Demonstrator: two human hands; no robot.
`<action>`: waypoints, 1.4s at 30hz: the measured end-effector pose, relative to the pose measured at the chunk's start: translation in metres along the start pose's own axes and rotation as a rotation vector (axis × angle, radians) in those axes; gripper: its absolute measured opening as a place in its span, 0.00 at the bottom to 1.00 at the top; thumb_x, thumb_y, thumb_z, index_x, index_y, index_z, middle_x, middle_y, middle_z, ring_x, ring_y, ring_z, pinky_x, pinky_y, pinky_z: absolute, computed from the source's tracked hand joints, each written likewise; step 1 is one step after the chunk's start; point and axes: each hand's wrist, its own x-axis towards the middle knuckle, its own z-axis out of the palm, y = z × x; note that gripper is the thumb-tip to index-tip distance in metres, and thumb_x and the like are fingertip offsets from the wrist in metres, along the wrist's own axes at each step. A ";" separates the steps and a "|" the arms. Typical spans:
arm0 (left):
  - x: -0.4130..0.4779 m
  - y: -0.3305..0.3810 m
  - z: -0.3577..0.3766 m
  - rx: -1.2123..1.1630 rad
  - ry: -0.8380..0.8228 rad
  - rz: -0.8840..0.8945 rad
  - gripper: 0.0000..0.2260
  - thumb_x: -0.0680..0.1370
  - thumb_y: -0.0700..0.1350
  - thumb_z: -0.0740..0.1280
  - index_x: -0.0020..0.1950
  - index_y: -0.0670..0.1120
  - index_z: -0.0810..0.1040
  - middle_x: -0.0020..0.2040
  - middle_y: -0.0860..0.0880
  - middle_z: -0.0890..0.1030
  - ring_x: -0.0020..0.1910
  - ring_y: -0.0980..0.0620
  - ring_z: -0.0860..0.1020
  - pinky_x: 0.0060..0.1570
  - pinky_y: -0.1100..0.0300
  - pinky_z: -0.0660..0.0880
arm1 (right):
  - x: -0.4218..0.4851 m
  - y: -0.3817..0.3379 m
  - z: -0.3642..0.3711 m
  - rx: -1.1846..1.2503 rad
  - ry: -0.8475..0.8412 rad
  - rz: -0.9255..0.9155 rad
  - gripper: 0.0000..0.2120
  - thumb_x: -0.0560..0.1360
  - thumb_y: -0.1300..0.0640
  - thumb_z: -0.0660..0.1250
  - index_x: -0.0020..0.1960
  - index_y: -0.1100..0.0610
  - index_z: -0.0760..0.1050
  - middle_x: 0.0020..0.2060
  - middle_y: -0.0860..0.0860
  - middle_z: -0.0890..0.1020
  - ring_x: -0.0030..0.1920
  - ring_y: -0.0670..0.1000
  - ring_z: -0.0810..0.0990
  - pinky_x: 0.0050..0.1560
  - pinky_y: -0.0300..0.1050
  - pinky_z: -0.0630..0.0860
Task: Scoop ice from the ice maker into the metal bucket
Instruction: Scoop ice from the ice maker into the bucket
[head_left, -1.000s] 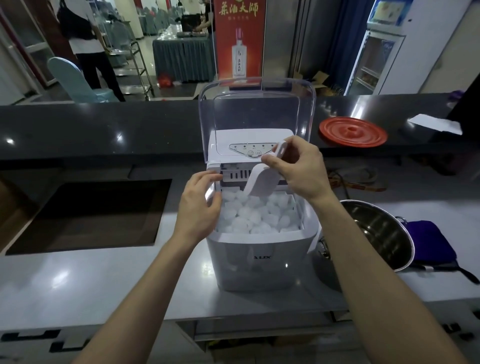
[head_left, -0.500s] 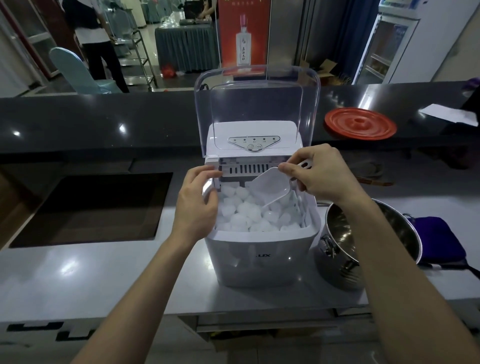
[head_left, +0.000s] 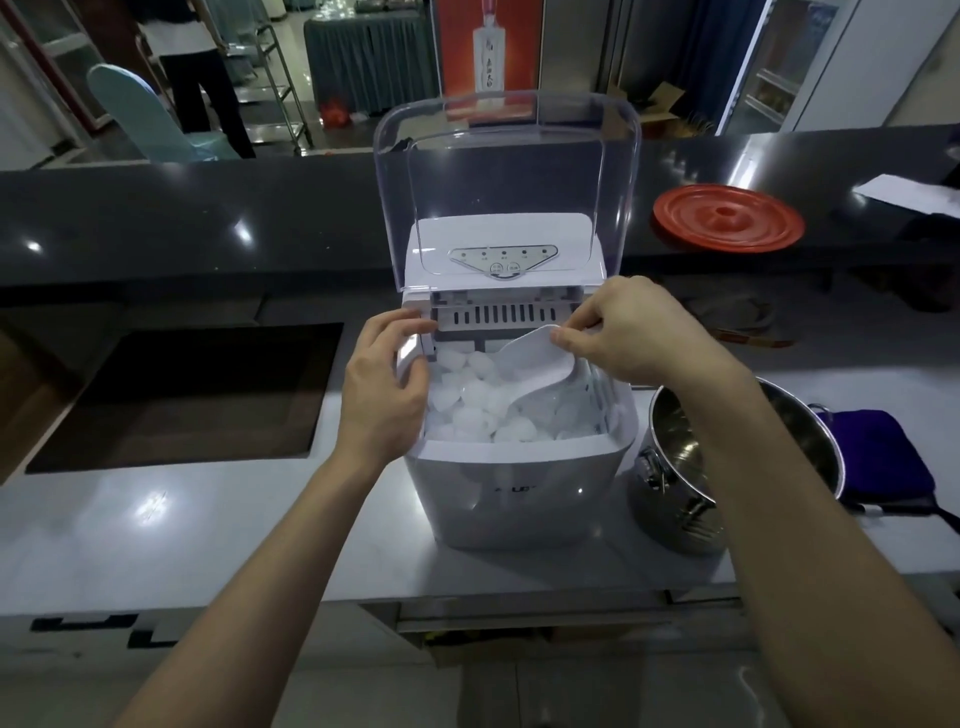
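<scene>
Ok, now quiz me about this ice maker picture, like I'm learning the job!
1. True or false: the clear lid of the ice maker is shut.
2. Which hand holds the white scoop? A left, B right.
3. Fill in: the metal bucket stands to the ____ of the ice maker.
Key: 1 false, the lid stands open. 2 B, the right hand. 3 right.

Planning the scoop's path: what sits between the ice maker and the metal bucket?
Nothing. The head view shows only a narrow strip of bare grey counter between the ice maker and the metal bucket.
</scene>
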 end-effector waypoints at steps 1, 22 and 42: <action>0.000 0.000 0.000 0.004 0.003 0.004 0.14 0.84 0.37 0.68 0.67 0.50 0.83 0.72 0.55 0.76 0.70 0.59 0.73 0.69 0.68 0.70 | 0.000 -0.001 0.000 -0.002 -0.031 -0.008 0.15 0.80 0.44 0.73 0.43 0.53 0.89 0.38 0.46 0.87 0.37 0.49 0.83 0.41 0.48 0.83; -0.002 -0.002 0.002 -0.132 0.021 -0.128 0.17 0.85 0.42 0.69 0.75 0.48 0.76 0.69 0.56 0.74 0.62 0.74 0.72 0.55 0.83 0.68 | -0.003 -0.023 0.046 -0.180 -0.012 -0.030 0.14 0.79 0.56 0.62 0.40 0.59 0.80 0.34 0.55 0.82 0.37 0.57 0.80 0.40 0.54 0.80; -0.001 -0.003 0.003 -0.188 -0.001 -0.136 0.17 0.86 0.41 0.68 0.75 0.48 0.76 0.72 0.52 0.73 0.67 0.55 0.75 0.59 0.81 0.70 | 0.000 -0.017 0.045 -0.062 -0.166 0.053 0.11 0.80 0.61 0.60 0.47 0.67 0.78 0.41 0.61 0.83 0.41 0.62 0.82 0.44 0.60 0.82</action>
